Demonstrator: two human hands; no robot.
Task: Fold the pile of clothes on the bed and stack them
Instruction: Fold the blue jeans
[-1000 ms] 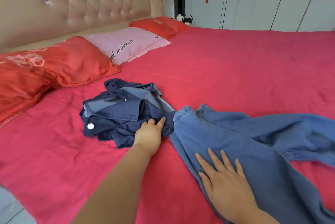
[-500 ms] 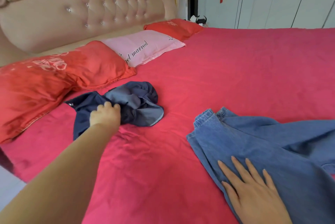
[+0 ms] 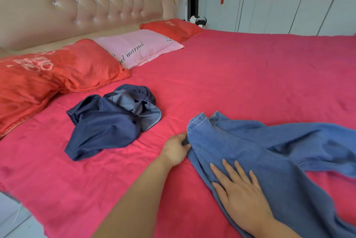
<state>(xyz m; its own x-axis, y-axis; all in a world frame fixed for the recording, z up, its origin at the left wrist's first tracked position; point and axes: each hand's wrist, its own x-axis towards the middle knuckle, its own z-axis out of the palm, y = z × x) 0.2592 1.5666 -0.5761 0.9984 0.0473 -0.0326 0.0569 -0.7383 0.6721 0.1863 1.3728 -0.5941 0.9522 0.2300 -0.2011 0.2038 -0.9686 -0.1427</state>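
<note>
Laying out jeans, lower right: left hand pinches waistband, right hand presses flat. Next: align legs, fold.

Bare forearms (bare hands too)

**Head view.** Single wide-angle view from the person's head, facing forward and down across the bed, with the headboard at the picture's left. The left hand, right hand and jeans lie nearest the lens, the white doors farthest.
</note>
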